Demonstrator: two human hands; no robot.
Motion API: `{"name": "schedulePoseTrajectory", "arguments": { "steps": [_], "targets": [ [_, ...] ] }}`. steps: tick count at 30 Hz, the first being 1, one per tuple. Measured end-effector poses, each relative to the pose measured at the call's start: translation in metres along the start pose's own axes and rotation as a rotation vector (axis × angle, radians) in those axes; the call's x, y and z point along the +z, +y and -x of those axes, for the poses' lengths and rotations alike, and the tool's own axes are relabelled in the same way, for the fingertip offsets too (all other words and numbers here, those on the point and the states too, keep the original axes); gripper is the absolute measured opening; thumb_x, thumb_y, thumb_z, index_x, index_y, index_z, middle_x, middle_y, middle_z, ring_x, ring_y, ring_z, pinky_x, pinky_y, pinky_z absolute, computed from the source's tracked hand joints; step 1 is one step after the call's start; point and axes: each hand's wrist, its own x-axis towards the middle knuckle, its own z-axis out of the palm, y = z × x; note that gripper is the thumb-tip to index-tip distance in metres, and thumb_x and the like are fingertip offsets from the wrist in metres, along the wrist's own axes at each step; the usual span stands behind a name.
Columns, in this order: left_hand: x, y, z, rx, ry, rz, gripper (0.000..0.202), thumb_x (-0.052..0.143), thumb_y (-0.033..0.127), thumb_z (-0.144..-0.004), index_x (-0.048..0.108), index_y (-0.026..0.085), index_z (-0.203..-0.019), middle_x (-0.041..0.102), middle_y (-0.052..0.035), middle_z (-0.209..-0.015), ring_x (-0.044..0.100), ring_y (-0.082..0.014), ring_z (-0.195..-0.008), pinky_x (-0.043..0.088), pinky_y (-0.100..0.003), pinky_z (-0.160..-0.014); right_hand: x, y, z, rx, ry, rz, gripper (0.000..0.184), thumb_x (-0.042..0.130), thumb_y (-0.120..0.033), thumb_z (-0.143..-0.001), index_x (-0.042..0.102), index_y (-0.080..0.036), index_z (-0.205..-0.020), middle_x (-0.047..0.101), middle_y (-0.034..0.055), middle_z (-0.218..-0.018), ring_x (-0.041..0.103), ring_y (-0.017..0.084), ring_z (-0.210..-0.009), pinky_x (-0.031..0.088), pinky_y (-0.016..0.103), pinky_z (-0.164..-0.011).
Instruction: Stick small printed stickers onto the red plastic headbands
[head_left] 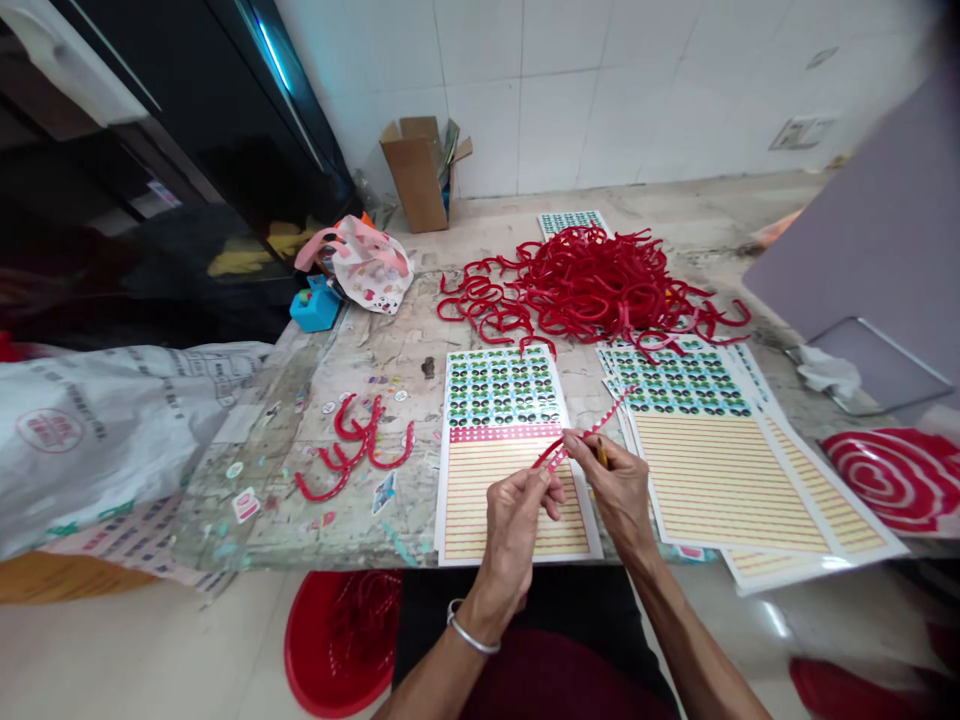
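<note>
My left hand point(514, 515) is closed, its fingertips pinching a thin red curved band point(550, 452) above the sticker sheet. My right hand point(616, 490) is closed too, pinching a narrow pink-and-white sticker strip point(611, 412) that runs along the band and sticks out toward the upper right. A small yellow-brown stick-like object point(602, 455) shows among the right fingers; its kind is unclear. Under both hands lies the sticker sheet point(499, 500), with green-and-black pictures at the top, a pink dotted row and yellow lined rows below.
A large heap of red bands point(600, 285) lies behind the sheet. More sticker sheets point(727, 480) overlap at the right. Several finished-looking bands point(360, 445) rest at the left. A cardboard box point(416, 180), cloth bag point(367, 265) and blue container point(315, 305) stand behind. Below is a red basin point(304, 650).
</note>
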Motion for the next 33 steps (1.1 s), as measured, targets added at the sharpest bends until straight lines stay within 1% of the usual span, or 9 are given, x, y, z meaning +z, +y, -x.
{"name": "schedulePoseTrajectory", "arguments": {
  "steps": [2, 5, 7, 10, 13, 18, 22, 26, 33],
  "targets": [
    [-0.001, 0.0, 0.0, -0.004, -0.013, 0.015, 0.024, 0.055, 0.027, -0.081, 0.064, 0.01, -0.068, 0.059, -0.0023, -0.06, 0.047, -0.0074, -0.05, 0.037, -0.021, -0.054, 0.0, 0.001, -0.001, 0.062, -0.02, -0.04, 0.026, 0.061, -0.038, -0.076, 0.067, -0.015, -0.082, 0.057, 0.0008, -0.069, 0.045, 0.011, -0.059, 0.036, 0.023, -0.053],
    [-0.004, 0.002, 0.001, -0.013, -0.03, 0.011, 0.024, 0.055, 0.028, -0.08, 0.065, 0.01, -0.068, 0.06, -0.0025, -0.06, 0.047, -0.0076, -0.05, 0.036, -0.021, -0.054, -0.003, 0.007, -0.005, 0.143, -0.019, -0.096, 0.032, 0.062, -0.041, -0.074, 0.068, -0.013, -0.088, 0.052, -0.0009, -0.063, 0.035, 0.007, -0.049, 0.027, 0.021, -0.042],
    [-0.006, 0.003, 0.002, -0.02, -0.053, -0.002, 0.024, 0.056, 0.029, -0.08, 0.065, 0.011, -0.068, 0.06, -0.0022, -0.061, 0.046, -0.0077, -0.05, 0.035, -0.022, -0.053, -0.006, 0.012, -0.009, 0.194, -0.018, -0.129, 0.034, 0.063, -0.043, -0.072, 0.067, -0.012, -0.085, 0.048, -0.0018, -0.059, 0.03, 0.006, -0.045, 0.022, 0.02, -0.039],
    [-0.01, 0.004, 0.004, -0.038, -0.112, -0.012, 0.024, 0.055, 0.03, -0.08, 0.065, 0.011, -0.068, 0.059, -0.0017, -0.061, 0.047, -0.0078, -0.051, 0.036, -0.022, -0.054, -0.011, 0.016, -0.012, 0.273, -0.089, -0.189, 0.034, 0.064, -0.045, -0.071, 0.066, -0.012, -0.079, 0.043, -0.0037, -0.053, 0.024, 0.005, -0.042, 0.017, 0.02, -0.038],
    [-0.014, 0.004, 0.006, -0.058, -0.171, -0.026, 0.027, 0.053, 0.032, -0.082, 0.065, 0.011, -0.07, 0.059, -0.0025, -0.064, 0.049, -0.0086, -0.053, 0.038, -0.022, -0.055, -0.015, 0.016, -0.011, 0.29, -0.143, -0.24, 0.03, 0.065, -0.043, -0.071, 0.063, -0.013, -0.073, 0.04, -0.0054, -0.051, 0.022, 0.004, -0.042, 0.014, 0.02, -0.038],
    [-0.02, 0.002, 0.009, -0.033, -0.203, -0.151, 0.026, 0.053, 0.033, -0.082, 0.065, 0.011, -0.074, 0.062, -0.0046, -0.07, 0.054, -0.011, -0.056, 0.043, -0.025, -0.06, -0.017, 0.011, -0.004, 0.227, -0.117, -0.214, 0.03, 0.066, -0.042, -0.071, 0.064, -0.014, -0.08, 0.046, -0.0038, -0.056, 0.027, 0.005, -0.044, 0.017, 0.02, -0.039],
    [-0.021, 0.005, 0.007, -0.026, -0.242, -0.182, 0.025, 0.053, 0.033, -0.082, 0.065, 0.011, -0.076, 0.063, -0.0055, -0.072, 0.055, -0.0117, -0.057, 0.044, -0.025, -0.061, -0.019, 0.009, -0.001, 0.208, -0.105, -0.208, 0.03, 0.066, -0.043, -0.07, 0.065, -0.014, -0.081, 0.045, -0.0043, -0.054, 0.029, 0.005, -0.044, 0.02, 0.02, -0.039],
    [-0.018, 0.011, 0.006, -0.032, -0.293, -0.206, 0.026, 0.053, 0.033, -0.082, 0.064, 0.011, -0.073, 0.061, -0.0048, -0.067, 0.054, -0.0125, -0.058, 0.044, -0.025, -0.06, -0.02, 0.006, 0.003, 0.189, -0.165, -0.176, 0.028, 0.065, -0.041, -0.071, 0.065, -0.014, -0.077, 0.048, -0.0029, -0.054, 0.031, 0.005, -0.043, 0.022, 0.02, -0.038],
    [-0.014, 0.013, 0.004, -0.051, -0.37, -0.247, 0.029, 0.051, 0.037, -0.082, 0.063, 0.012, -0.074, 0.059, -0.0046, -0.069, 0.052, -0.0116, -0.058, 0.042, -0.024, -0.06, -0.02, 0.0, 0.01, 0.087, -0.215, -0.068, 0.021, 0.062, -0.036, -0.074, 0.065, -0.016, -0.078, 0.057, 0.0, -0.06, 0.048, 0.011, -0.053, 0.037, 0.021, -0.047]
  ]
}}
